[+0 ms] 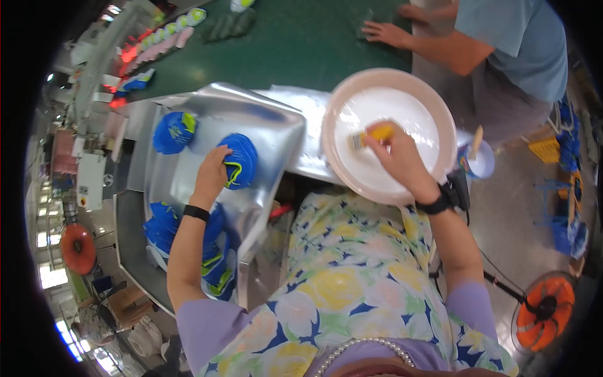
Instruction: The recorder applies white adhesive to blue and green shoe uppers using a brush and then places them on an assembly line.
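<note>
Blue shoe upper (244,149) with lime edging sits at ten o'clock, just above the metal tray (183,179); the left hand (212,168) has its grip pinching the upper's left edge. Next to it, farther toward ten, a second blue upper (169,135) lies in the tray with pale marks too blurred to read. More blue uppers (215,234) are heaped at eight o'clock.

At two o'clock, the right hand (396,154) has its grip pinching a yellow-handled brush (380,131) over a pale pink basin (443,113) of white liquid (402,105); whether the bristles touch the liquid, I cannot tell. A small blue-sided tub (463,162) at three o'clock has white inside and a wooden handle (477,139) standing in it.

Green surface (295,53) spans twelve o'clock, with rows of pale and pink pieces (166,47) toward eleven and a co-worker's hands (391,34) at one. Orange fans stand on the floor (502,220) side at four (545,313) and between eight and nine.
</note>
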The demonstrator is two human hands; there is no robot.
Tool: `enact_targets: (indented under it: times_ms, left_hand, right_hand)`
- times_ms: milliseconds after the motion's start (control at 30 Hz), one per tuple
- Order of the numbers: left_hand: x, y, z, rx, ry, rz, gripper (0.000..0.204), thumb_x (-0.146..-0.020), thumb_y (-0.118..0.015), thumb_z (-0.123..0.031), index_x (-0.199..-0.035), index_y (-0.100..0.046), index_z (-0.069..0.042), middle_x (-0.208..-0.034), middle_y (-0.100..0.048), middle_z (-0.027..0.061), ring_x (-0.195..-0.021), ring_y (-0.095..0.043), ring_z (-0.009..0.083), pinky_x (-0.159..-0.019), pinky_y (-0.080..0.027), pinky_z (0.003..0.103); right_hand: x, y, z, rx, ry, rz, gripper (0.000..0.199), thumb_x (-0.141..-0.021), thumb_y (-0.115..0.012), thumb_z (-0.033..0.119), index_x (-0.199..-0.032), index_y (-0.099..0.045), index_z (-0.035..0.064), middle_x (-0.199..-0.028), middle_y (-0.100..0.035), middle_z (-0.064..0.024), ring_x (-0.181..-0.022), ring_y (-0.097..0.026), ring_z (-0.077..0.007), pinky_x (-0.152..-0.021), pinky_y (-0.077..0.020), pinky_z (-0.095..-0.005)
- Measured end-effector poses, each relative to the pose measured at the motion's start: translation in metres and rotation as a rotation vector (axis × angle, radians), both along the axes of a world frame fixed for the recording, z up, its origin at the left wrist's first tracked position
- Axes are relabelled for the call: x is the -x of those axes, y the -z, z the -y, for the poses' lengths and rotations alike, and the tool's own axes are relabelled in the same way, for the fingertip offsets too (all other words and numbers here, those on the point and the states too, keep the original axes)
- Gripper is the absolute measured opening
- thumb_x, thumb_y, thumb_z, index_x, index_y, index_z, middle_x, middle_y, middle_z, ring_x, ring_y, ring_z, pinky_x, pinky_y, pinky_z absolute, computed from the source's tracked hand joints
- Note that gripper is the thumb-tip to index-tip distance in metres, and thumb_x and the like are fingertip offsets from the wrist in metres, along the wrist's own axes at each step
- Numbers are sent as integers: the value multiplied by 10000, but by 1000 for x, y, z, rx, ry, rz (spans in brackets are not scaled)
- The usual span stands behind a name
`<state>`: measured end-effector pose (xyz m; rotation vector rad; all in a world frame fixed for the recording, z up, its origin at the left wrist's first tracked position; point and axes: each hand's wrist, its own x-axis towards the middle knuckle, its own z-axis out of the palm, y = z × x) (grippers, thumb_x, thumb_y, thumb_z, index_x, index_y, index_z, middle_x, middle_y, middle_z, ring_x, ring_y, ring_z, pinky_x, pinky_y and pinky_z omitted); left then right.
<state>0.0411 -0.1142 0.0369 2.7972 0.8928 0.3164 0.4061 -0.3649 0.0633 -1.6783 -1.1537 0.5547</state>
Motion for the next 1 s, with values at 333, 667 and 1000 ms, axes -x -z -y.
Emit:
enact_targets:
  times_ms: [333,667,1000]
  left_hand:
    - [70,-71,-63,1139,-389,1217,331,-941,-554,-218,-1238,-545,-71,-1202,-593,108,-1071,-583,241,-928,-500,414]
    - [-39,-71,-23,1466,-102,995,484,-941,-558,-333,-1348,-454,-93,-1330,-540,102,-1216,-529,260,-1029,-435,426]
    - [-168,-84,21,1198,57,244,374,-1020,-437,-235,-1345,-459,-52,-1278,-562,51,-1120,-564,153,-974,-466,302]
  right_hand:
    - [-2,-12,9,-127,3,44,155,-868,-662,129,-938,-618,-2,-941,-628,-121,-787,-628,-253,-671,-509,-317]
    - [-23,-14,32,19,-187,313,130,-867,-643,110,-948,-600,17,-895,-629,-142,-801,-621,-318,-724,-494,-361]
    - [-60,-68,45,-444,47,-21,163,-871,-667,174,-952,-634,37,-794,-622,-47,-682,-559,-105,-633,-463,-254]
